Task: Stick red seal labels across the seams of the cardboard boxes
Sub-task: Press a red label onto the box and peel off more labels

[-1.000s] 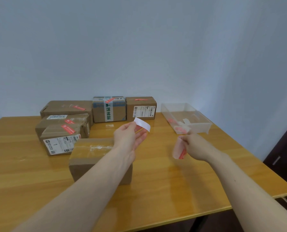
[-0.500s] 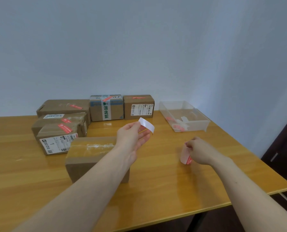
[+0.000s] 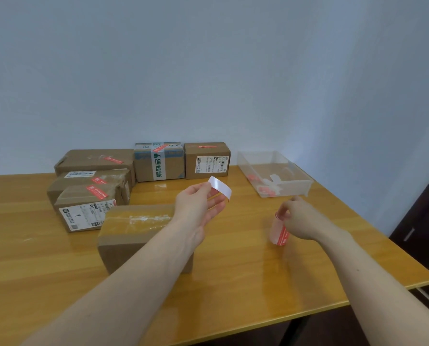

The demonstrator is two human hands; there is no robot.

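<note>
A plain cardboard box (image 3: 133,228) with clear tape along its top seam stands in front of me, partly hidden by my left forearm. My left hand (image 3: 196,208) is raised just right of it and pinches one end of a curled label (image 3: 220,186) whose white back faces me. My right hand (image 3: 302,218) is lower, to the right, above the wooden table (image 3: 233,275). It pinches the top of a small roll of red seal labels (image 3: 278,229) that hangs down beside it.
Several cardboard boxes with red labels on top stand at the back left, among them a box with a shipping label (image 3: 88,208) and a box with green-printed tape (image 3: 159,162). A clear plastic bin (image 3: 276,174) with label scraps sits back right. The table's right edge (image 3: 393,248) is close.
My right hand has carried the label roll down and to the right, away from the bin. My left hand has kept the curled label raised, almost in place.
</note>
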